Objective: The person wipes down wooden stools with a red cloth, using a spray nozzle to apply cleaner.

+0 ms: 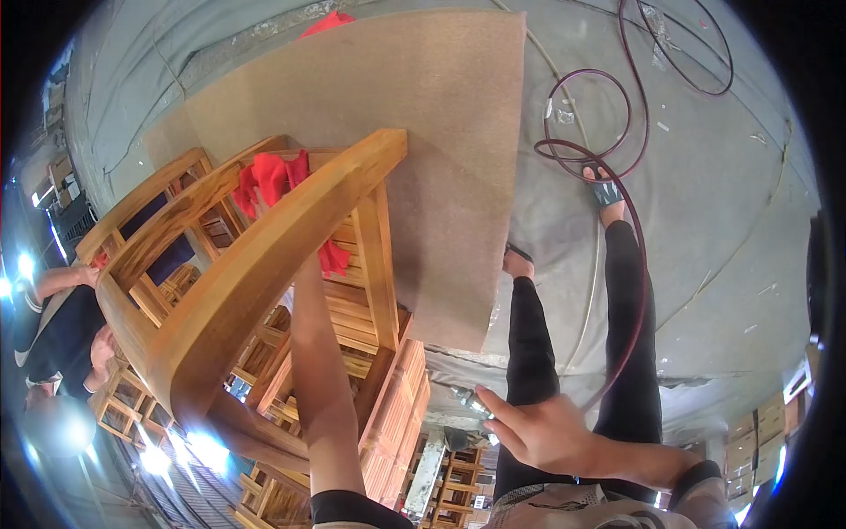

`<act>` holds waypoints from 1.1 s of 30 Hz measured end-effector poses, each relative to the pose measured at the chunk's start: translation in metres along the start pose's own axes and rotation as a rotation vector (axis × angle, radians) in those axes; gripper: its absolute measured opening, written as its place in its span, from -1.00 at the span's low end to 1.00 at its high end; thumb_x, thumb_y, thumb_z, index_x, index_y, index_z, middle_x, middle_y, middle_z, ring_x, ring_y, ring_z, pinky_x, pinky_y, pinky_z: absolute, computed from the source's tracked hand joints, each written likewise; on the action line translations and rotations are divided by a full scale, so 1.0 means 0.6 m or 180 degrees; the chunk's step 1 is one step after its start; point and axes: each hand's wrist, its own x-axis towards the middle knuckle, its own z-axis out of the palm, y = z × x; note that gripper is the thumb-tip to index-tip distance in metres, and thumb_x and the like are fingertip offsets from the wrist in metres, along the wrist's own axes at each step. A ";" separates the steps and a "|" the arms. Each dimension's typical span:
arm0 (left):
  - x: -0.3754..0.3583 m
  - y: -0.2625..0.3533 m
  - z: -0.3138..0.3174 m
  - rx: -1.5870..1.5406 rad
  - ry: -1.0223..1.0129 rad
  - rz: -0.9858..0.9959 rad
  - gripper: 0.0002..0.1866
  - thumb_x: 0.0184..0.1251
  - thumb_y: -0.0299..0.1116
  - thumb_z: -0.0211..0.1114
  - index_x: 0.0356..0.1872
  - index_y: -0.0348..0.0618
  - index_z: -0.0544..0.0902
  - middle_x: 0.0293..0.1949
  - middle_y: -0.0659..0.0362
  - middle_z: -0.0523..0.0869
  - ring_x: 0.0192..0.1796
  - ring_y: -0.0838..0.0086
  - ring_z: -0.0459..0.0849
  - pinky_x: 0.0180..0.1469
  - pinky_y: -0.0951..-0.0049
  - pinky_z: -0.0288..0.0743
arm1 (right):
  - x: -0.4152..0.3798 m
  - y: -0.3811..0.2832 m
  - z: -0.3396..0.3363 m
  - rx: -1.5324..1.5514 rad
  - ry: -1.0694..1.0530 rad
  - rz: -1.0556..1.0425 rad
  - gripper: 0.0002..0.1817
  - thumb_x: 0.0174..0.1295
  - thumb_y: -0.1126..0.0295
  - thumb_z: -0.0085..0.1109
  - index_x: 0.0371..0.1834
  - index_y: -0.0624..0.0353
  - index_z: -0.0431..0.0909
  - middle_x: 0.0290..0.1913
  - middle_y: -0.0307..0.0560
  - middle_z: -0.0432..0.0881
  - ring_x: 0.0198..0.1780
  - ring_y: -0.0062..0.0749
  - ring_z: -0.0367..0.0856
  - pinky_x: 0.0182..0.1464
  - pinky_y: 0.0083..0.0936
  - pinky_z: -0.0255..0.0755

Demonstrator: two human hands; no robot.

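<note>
My left forearm (322,353) reaches up behind the curved armrest of a wooden chair (238,273). Red fabric (269,181) shows beyond the armrest, and more of it hangs by my wrist. The fingers of my left hand cannot be made out; whether the fabric is a cloth or a glove is unclear. Low in the view, my right hand (551,432) is closed around a small metal air nozzle (471,401), which points left, away from the chair's slatted seat (348,309). A dark red hose (641,264) runs down behind this hand.
Another person's hand (103,344) is at the far left beside the chairs. A brown board (463,176) lies on the grey covered floor (705,229). Hose loops (630,115) lie near my feet. Cartons (758,432) stand at the right, more wooden frames (458,485) at the bottom.
</note>
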 end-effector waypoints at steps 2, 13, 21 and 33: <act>0.046 -0.061 0.017 -0.0032 0.0156 -0.0333 -0.45 0.36 -0.13 0.17 0.20 -0.38 0.49 0.22 -0.26 0.50 0.27 -0.07 0.48 0.32 0.09 0.30 | 0.001 0.003 0.004 0.0077 0.0220 -0.0100 -0.43 0.34 0.23 0.18 0.37 0.22 0.38 -0.70 -0.19 0.57 -0.75 -0.28 0.51 -0.70 -0.36 0.31; -0.092 0.058 0.019 -0.1547 0.0461 -0.1548 -0.39 0.46 -0.15 0.14 0.29 -0.53 0.41 0.36 -0.35 0.37 0.43 -0.06 0.34 0.49 0.13 0.16 | -0.048 0.002 -0.033 0.0302 0.0487 0.0089 -0.41 0.34 0.21 0.17 0.40 0.17 0.35 -0.72 -0.21 0.54 -0.76 -0.27 0.49 -0.70 -0.34 0.30; -0.151 0.226 0.031 0.0432 0.0236 0.0409 -0.43 0.46 -0.13 0.15 0.29 -0.42 0.45 0.40 -0.27 0.30 0.43 -0.16 0.27 0.45 -0.04 0.16 | -0.049 -0.014 -0.030 0.0263 0.0258 0.0021 -0.43 0.31 0.23 0.21 0.36 0.17 0.41 -0.70 -0.25 0.54 -0.76 -0.32 0.46 -0.70 -0.40 0.27; -0.110 0.189 0.042 0.0337 0.0503 0.0369 -0.37 0.21 -0.18 0.38 0.17 -0.49 0.49 0.27 -0.37 0.41 0.37 -0.20 0.37 0.37 -0.05 0.31 | 0.002 -0.025 0.032 -0.0010 0.0073 0.0307 -0.46 0.27 0.28 0.27 0.33 0.16 0.48 -0.67 -0.26 0.59 -0.75 -0.34 0.47 -0.66 -0.41 0.31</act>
